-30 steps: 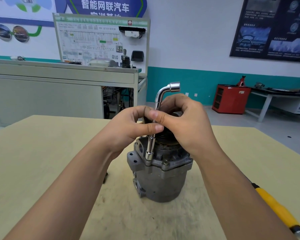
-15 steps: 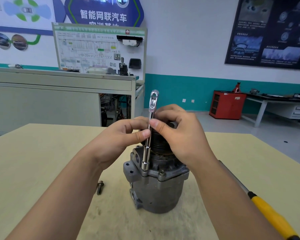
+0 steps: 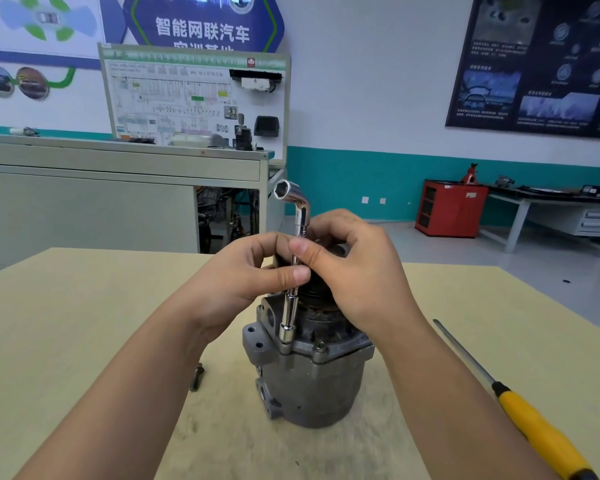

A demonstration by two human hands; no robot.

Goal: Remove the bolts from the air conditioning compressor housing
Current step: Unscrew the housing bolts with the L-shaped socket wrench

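The compressor housing (image 3: pixel 309 386) stands upright near the middle of the counter (image 3: pixel 84 323), directly in front of you. The L-shaped socket wrench (image 3: pixel 293 306) stands on its upper flange, at the front-left edge. The long axis of the wrench is almost vertical, leaning only a little to the right at the top. Its lower socket sits over a bolt head that I cannot see, and this point lies straight below your fingers. Your left hand (image 3: pixel 243 271) pinches the shaft between thumb and fingers from the left, and your right hand (image 3: pixel 354 271) pinches it from the right, a little higher; both are closed on the wrench and about equally near to the bolt. The short bent end at the top points up and to the left, and its hexagonal mouth is empty. I judge that you are spinning this bolt out with the fingers, so the turn must go around the vertical axis, with the socket kept straight on the head. A second bolt (image 3: pixel 321 346) sits in the flange just right of the socket, and one loose bolt (image 3: pixel 196 377) lies on the counter left of the housing. A screwdriver (image 3: pixel 534 424) with a yellow handle lies at your right. On the wall a blue sign (image 3: pixel 201 31) reads "智能网联汽车", and on the white wiring board (image 3: pixel 174 95) I can read only "HV".
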